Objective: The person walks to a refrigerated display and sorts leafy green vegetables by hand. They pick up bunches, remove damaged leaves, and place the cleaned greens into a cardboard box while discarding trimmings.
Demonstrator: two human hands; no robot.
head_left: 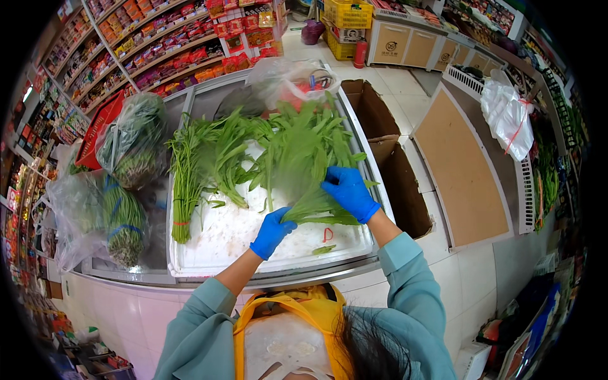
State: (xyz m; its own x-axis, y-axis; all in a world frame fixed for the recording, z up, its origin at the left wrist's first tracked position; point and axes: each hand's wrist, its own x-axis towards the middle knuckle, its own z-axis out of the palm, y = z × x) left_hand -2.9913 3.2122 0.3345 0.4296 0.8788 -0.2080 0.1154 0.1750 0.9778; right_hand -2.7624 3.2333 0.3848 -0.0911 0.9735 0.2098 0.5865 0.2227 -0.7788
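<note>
Though partly blurred, leafy greens (320, 210) in curled fingers of left hand (272, 233); grip of right hand (352, 194) unclear.

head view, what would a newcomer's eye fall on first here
Probably the bright blue gloves near the middle: the left hand holds a bunch of leafy greens over a white tray, with the right hand at the same bunch. Next might come the heap of greens just beyond them, then the red packets lining the shelves at upper left.
</note>
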